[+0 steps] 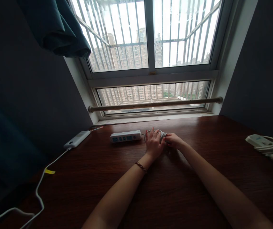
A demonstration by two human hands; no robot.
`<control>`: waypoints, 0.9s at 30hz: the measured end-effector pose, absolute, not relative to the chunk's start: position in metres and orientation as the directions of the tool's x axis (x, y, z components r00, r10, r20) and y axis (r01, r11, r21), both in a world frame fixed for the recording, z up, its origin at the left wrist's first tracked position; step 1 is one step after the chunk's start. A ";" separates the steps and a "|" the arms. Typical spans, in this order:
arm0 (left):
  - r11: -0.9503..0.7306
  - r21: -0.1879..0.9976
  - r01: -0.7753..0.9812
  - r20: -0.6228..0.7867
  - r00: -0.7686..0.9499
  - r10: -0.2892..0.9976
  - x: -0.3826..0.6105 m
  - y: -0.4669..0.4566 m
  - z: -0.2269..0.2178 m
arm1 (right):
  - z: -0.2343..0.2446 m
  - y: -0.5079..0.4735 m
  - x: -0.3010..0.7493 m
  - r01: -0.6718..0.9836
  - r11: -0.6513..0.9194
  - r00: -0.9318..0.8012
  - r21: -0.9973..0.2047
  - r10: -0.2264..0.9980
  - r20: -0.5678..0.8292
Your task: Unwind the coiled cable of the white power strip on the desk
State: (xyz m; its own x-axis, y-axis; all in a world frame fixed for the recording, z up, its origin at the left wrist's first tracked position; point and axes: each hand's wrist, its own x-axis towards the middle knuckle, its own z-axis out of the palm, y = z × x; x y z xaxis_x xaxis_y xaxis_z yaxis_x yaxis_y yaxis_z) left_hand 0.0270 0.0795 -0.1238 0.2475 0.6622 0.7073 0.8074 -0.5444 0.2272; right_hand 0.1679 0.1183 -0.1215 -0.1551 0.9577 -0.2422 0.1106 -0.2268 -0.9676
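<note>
So the left hand (153, 143) is palm down with its fingers spread over the coiled grey-white cable (163, 136), around the middle of the frame, and my guess is that's to stop the loops springing apart. Can't tell if it's actually gripping anything underneath. The right hand (174, 141) comes in from the other side, fingers curled and seemingly pinching the coil's right edge, which probably keeps the bundle snug between the two. The white power strip (126, 136) the cable runs into lies flat on the worktop (174, 197), just left of the hands, likely parked there so the coil sits within easy reach of both. Looks-wise it's a long, slim white bar with a row of bluish sockets along the side facing the camera, and the cable leaves its right end. The loops look fairly tight, though the fingers hide a lot. Far right there's a corded white socket block (257, 140) with its lead looped up, and a white corded box (77, 139) sits at the left, its lead trailing to the lower left.
</note>
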 end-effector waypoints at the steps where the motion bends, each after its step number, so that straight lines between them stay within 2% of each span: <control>1: -0.561 0.216 0.799 0.706 0.269 0.656 0.026 0.079 -0.123 | -0.125 0.118 0.167 0.094 -0.232 -0.157 -0.968 0.957 -0.244; 6: -0.641 0.149 0.753 0.684 0.389 0.617 0.015 0.080 -0.111 | -0.132 0.123 0.170 0.010 -0.261 -0.229 -0.965 0.939 -0.257; 11: -0.719 0.095 0.689 0.630 0.517 0.579 -0.001 0.090 -0.099 | -0.123 0.122 0.186 -0.162 -0.278 -0.378 -0.947 0.904 -0.201; 16: -0.690 0.104 0.716 0.612 0.501 0.612 -0.003 0.101 -0.101 | -0.115 0.116 0.200 -0.255 -0.291 -0.462 -0.922 0.874 -0.148; 21: -0.639 0.095 0.763 0.605 0.465 0.646 0.000 0.103 -0.105 | -0.121 0.119 0.196 -0.283 -0.301 -0.431 -0.911 0.888 -0.159; 27: -0.548 0.066 0.834 0.593 0.409 0.694 -0.001 0.102 -0.105 | -0.126 0.121 0.177 -0.258 -0.284 -0.297 -0.923 0.933 -0.204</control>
